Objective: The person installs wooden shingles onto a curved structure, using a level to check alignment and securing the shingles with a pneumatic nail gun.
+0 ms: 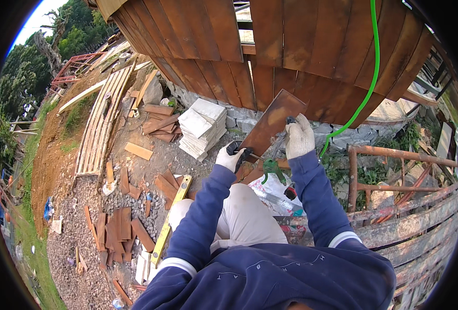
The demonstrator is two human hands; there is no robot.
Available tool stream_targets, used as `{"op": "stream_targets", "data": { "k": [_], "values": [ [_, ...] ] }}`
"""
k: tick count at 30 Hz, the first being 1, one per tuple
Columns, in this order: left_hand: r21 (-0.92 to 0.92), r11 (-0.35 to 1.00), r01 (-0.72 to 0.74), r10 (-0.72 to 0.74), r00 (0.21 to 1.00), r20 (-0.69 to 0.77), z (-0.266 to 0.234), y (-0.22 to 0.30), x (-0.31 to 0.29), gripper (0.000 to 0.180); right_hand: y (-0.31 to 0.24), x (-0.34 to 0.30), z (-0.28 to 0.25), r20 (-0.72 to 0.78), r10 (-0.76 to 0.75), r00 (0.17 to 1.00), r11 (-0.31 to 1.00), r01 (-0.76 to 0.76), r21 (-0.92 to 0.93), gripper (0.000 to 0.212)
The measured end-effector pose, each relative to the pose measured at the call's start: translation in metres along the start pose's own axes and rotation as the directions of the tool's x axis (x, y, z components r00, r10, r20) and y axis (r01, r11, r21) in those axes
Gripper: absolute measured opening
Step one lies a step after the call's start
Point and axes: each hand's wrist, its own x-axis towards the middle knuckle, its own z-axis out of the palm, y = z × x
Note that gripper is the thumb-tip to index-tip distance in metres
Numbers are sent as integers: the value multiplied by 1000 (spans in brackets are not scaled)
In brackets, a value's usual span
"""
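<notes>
A flat brown wooden board [274, 118] is tilted in front of me, between my gloved hands. My left hand [231, 157], in a pale glove with dark fingertips, is closed on its lower left edge. A thin rod runs from beside those fingers toward a green tool [274, 170] with a hooked part; its exact kind is unclear. My right hand [299, 137], gloved too, has its fingers curled at the board's right edge, partly hiding it. Brown overlapping boards [311, 39] cover the wall just beyond.
A stack of pale tiles [203, 126] stands left of the board, near brown offcuts [116, 232]. By my left leg lies a yellow spirit level [171, 219]. A bright green hose [376, 57] hangs down on the right, above a rusty metal frame [389, 150] and wooden slats [420, 227].
</notes>
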Motion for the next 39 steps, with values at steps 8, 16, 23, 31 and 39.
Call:
{"op": "stream_targets", "data": {
  "k": [8, 16, 23, 31, 39],
  "values": [
    [27, 994, -104, 107, 981, -162, -14, -15, 11, 16, 15, -14, 0, 141, -117, 983, 981, 137, -141, 74],
    [-632, 736, -243, 263, 963, -63, 47, 151, -16, 20, -165, -47, 88, 513, -250, 821, 657, 534, -533, 83],
    [-524, 676, -518, 609, 793, 3, 109, 335, 16, 26, -290, 47, 153, 414, -613, 672, 566, 740, -362, 73],
    [721, 121, -682, 946, 299, 124, 94, 467, 76, 64, -382, 165, 201, 306, -788, 534, 229, 716, -660, 67],
    [856, -429, -288, 774, 371, 513, 115, 529, 81, 95, -403, 203, 175, 315, -813, 490, 77, 626, -776, 64]
  ]
}}
